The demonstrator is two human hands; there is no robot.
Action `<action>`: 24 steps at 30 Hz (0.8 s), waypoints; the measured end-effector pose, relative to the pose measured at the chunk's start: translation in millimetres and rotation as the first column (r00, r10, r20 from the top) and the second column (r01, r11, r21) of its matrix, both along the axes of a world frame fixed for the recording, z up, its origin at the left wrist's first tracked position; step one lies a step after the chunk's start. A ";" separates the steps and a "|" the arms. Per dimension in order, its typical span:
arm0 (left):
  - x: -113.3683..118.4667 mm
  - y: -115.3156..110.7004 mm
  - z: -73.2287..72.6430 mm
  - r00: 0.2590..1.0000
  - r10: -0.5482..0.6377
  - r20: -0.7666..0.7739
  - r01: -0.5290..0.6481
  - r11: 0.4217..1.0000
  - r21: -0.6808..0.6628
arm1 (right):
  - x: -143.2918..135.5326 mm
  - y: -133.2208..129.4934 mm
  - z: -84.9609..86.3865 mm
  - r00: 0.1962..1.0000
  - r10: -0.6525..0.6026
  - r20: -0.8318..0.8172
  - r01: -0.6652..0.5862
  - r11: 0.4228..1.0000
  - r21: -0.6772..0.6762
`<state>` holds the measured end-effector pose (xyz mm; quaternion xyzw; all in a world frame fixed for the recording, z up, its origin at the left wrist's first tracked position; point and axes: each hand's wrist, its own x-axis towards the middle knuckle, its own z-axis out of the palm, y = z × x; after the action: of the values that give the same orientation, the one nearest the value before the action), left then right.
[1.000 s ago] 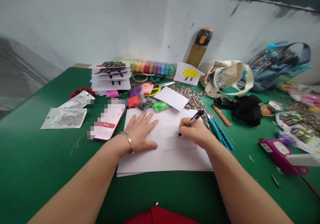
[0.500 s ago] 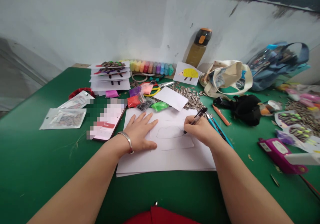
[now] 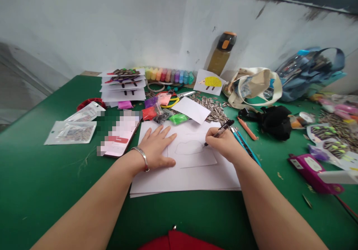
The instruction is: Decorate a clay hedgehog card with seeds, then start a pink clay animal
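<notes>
My right hand is closed around a black pen, whose tip is at the right end of a thin cloud-like outline. That outline is on a small white sheet, which lies on larger white paper. Flat on the papers, fingers spread, rests my left hand, with its thumb beside the drawing. A phone lies just left of that hand. Blue pens lie by my right wrist, and a blank white card sits beyond the drawing.
Behind the paper are bagged coloured clay, scissors, sunflower seeds and a yellow hedgehog picture. A bottle stands against the wall. To the right are a canvas bag, an orange cutter and a magenta device.
The pen tip has shifted slightly left and up at the outline's right end. My left hand has stayed in place on the paper.
</notes>
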<state>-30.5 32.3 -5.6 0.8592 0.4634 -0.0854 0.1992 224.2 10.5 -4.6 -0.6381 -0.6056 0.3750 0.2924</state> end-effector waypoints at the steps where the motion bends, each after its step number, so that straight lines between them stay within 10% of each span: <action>1: 0.1 0.0 0.0 1.000 0.001 0.000 -0.001 1.000 0.000 | -0.1 0.1 -0.3 1.000 -0.004 -0.004 0.004 1.000 -0.002; 24: 1.1 -1.0 2.6 1.000 0.010 -0.002 -0.010 1.000 -0.010 | -16.3 -1.2 -3.5 0.963 -0.051 -0.265 0.061 0.998 0.028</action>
<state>-29.4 31.2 -3.0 0.8559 0.4673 -0.0876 0.2035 207.9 9.4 -8.1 -0.5940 -0.5496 0.4375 0.3922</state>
